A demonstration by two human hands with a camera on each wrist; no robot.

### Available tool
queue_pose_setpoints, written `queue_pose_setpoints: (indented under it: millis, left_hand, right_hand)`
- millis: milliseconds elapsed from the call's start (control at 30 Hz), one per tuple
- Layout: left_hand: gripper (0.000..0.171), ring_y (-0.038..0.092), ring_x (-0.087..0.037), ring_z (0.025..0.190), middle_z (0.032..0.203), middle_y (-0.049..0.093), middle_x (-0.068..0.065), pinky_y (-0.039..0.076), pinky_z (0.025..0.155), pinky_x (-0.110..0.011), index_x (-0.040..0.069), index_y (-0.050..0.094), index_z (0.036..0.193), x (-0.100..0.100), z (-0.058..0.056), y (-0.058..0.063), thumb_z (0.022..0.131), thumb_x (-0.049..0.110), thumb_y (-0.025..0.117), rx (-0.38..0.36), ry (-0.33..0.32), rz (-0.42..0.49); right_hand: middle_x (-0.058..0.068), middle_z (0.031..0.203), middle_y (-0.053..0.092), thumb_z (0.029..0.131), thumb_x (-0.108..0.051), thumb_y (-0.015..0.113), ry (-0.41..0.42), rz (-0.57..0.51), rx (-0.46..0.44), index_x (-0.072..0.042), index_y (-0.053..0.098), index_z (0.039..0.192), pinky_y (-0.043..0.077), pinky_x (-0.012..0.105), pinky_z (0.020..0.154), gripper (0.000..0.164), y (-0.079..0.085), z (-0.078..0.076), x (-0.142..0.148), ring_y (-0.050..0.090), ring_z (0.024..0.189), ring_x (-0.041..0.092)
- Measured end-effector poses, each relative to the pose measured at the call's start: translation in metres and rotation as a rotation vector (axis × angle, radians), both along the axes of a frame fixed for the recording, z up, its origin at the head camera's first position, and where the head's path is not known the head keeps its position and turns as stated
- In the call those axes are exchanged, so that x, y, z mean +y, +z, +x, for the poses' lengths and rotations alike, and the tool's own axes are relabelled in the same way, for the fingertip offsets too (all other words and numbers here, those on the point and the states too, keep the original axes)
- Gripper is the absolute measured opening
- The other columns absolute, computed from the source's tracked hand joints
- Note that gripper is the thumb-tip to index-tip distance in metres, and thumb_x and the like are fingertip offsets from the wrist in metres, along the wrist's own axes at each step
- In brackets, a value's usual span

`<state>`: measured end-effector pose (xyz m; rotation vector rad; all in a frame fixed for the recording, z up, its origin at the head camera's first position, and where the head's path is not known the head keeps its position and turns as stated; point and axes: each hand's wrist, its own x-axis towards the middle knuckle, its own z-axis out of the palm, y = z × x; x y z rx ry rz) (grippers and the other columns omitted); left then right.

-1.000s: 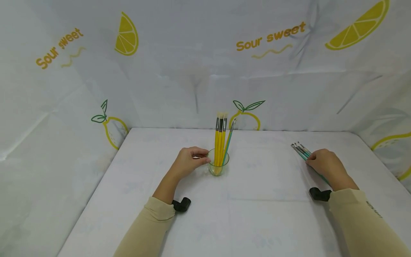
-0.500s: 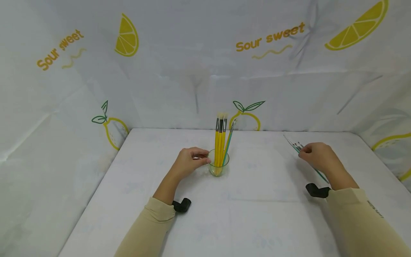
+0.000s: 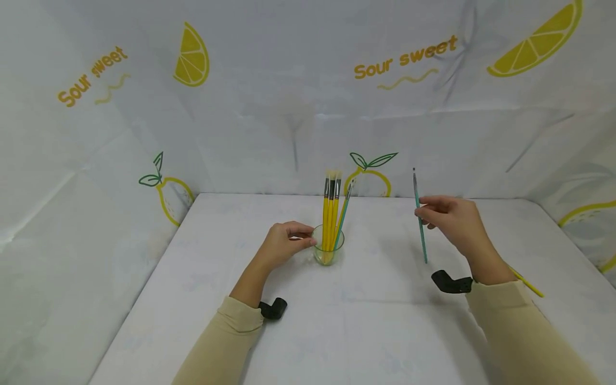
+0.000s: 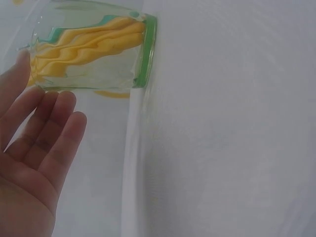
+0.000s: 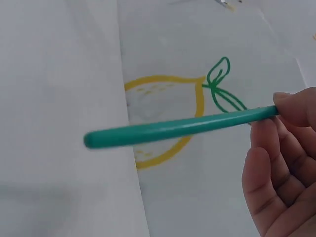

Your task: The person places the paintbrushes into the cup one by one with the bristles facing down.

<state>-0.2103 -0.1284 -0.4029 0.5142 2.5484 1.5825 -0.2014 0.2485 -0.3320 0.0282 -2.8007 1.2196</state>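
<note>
A clear greenish glass [image 3: 328, 258] stands on the table in the head view, with several yellow paintbrushes [image 3: 330, 219] and a teal one [image 3: 343, 219] in it, bristles up. My left hand [image 3: 281, 243] lightly holds the glass at its left rim with thumb and fingertips; the left wrist view shows the fingertips at the rim of the glass [image 4: 98, 74]. To the right, my right hand [image 3: 454, 222] pinches a slim teal paintbrush [image 3: 421, 235] between thumb and fingers, nearly upright, bristles up. Its rounded handle end [image 5: 123, 136] points away from the hand in the right wrist view.
A yellow brush handle [image 3: 528, 282] lies on the table behind my right forearm, partly hidden by it. The white-covered table [image 3: 298, 342] meets a white lemon-print cloth [image 3: 269, 133] at its back edge.
My right hand has lifted one teal paintbrush off the right side of the table, moved left and turned it nearly upright. My left hand has stayed at the glass.
</note>
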Motion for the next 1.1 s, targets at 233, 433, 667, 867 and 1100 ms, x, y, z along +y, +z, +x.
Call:
queue_pose_setpoints:
  millis: [233, 433, 667, 867, 1100]
  left_hand:
    - [0.042, 0.063, -0.012, 0.098, 0.111, 0.067, -0.004, 0.054, 0.086, -0.027, 0.006, 0.069, 0.111, 0.000, -0.001, -0.002, 0.081, 0.035, 0.074, 0.043, -0.016, 0.003]
    - [0.041, 0.061, -0.012, 0.101, 0.114, 0.066, -0.006, 0.053, 0.088, -0.029, 0.008, 0.069, 0.112, -0.001, -0.001, -0.001, 0.082, 0.036, 0.072, 0.030, -0.033, 0.002]
    - [0.040, 0.062, -0.010, 0.101, 0.114, 0.066, -0.004, 0.052, 0.089, -0.030, 0.009, 0.069, 0.112, -0.002, 0.001, 0.001, 0.084, 0.037, 0.071, 0.043, -0.044, -0.006]
    - [0.039, 0.062, -0.010, 0.101, 0.113, 0.066, -0.002, 0.053, 0.088, -0.030, 0.009, 0.069, 0.112, -0.001, 0.000, 0.000, 0.084, 0.036, 0.071, 0.038, -0.034, -0.012]
    - [0.038, 0.062, -0.011, 0.102, 0.112, 0.067, -0.002, 0.053, 0.088, -0.029, 0.008, 0.069, 0.112, 0.000, 0.000, 0.000, 0.084, 0.034, 0.071, 0.037, -0.033, -0.001]
  right_hand:
    - [-0.012, 0.087, 0.070, 0.083, -0.039, 0.070, 0.018, -0.318, 0.062, -0.007, 0.063, 0.113, 0.055, 0.022, 0.071, 0.045, 0.004, -0.003, -0.033, 0.066, 0.074, 0.015]
    - [-0.004, 0.085, 0.069, 0.082, -0.026, 0.074, 0.052, -0.537, 0.099, 0.002, 0.062, 0.108, 0.057, 0.026, 0.070, 0.040, 0.010, -0.005, -0.057, 0.066, 0.069, 0.014]
    - [0.005, 0.087, 0.070, 0.083, -0.021, 0.074, 0.084, -0.651, 0.143, 0.007, 0.061, 0.105, 0.058, 0.028, 0.071, 0.038, 0.012, -0.006, -0.080, 0.068, 0.070, 0.019]
    - [0.007, 0.086, 0.069, 0.082, -0.021, 0.074, 0.095, -0.714, 0.161, 0.004, 0.061, 0.101, 0.058, 0.029, 0.070, 0.033, 0.009, -0.009, -0.095, 0.067, 0.068, 0.019]
    - [0.007, 0.085, 0.068, 0.083, -0.018, 0.073, 0.100, -0.744, 0.161, 0.002, 0.062, 0.099, 0.058, 0.029, 0.069, 0.028, 0.001, -0.012, -0.111, 0.068, 0.070, 0.020]
